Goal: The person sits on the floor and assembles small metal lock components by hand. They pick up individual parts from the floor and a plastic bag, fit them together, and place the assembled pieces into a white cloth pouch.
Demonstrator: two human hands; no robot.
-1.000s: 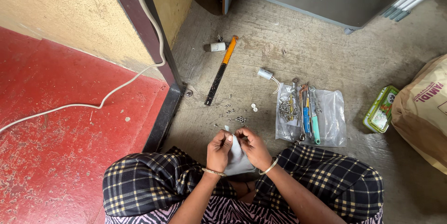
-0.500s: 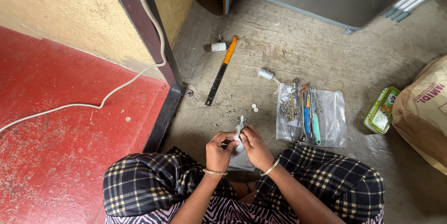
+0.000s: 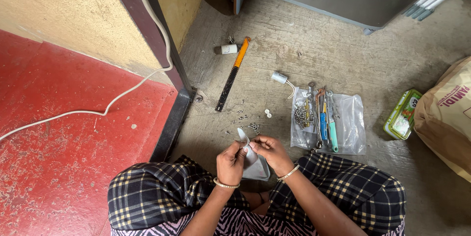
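The left hand (image 3: 230, 160) and right hand (image 3: 271, 152) meet over the lap, fingers of both pinching the top of a small clear bag (image 3: 255, 165) that hangs between them above the crossed legs. Loose screws (image 3: 248, 124) lie on the concrete floor (image 3: 343, 64) just ahead. Right of them, tools (image 3: 321, 116) rest on a plastic sheet (image 3: 351, 128); a saw (image 3: 234, 73) lies farther off.

Both hands (image 3: 252, 155) on small plastic bag (image 3: 255, 165)
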